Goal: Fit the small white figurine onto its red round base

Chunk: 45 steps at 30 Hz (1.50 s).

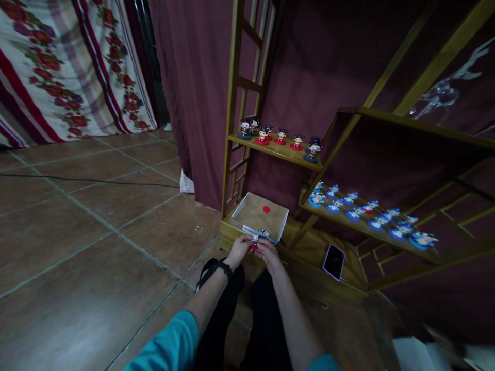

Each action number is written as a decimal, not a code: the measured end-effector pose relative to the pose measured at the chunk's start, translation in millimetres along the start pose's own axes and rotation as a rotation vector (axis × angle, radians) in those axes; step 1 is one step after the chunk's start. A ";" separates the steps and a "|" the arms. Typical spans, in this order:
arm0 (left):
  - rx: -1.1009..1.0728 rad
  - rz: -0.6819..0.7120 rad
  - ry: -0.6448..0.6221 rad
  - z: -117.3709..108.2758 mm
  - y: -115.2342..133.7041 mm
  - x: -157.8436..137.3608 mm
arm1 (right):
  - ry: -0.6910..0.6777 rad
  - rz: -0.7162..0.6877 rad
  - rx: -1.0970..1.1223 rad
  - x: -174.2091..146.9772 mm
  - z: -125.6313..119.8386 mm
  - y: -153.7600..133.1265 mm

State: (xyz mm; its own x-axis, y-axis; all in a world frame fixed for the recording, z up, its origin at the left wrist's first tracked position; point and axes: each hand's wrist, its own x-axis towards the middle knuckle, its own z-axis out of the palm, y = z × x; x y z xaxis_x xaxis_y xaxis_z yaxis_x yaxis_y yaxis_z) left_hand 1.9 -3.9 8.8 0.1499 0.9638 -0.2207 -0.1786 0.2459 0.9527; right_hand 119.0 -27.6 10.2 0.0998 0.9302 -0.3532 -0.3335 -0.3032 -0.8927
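The one camera sits on the person's head and looks forward and down, past the arms, at the left hand [240, 250] and right hand [268, 251]. It sees the wooden shelf [285, 151] from above, close by, with the flowery cloth [58, 67] farther off.

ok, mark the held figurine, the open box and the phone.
Held figurine [255, 240]: head view, on its pale upper part.
Open box [252, 214]: head view, on its bare inside floor.
Phone [333, 262]: head view, on its dark screen.
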 end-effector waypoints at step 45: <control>-0.068 0.053 0.005 4.4 3.6 -2.6 | -0.066 -0.104 0.117 4.5 2.8 4.2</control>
State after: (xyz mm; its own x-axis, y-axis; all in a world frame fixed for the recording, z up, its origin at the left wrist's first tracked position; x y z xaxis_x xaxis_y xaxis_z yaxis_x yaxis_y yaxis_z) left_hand 5.1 -6.0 13.7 0.1336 0.9761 -0.1713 -0.2517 0.2006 0.9468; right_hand 115.4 -24.1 5.7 0.0788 0.9680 -0.2384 -0.4318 -0.1825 -0.8833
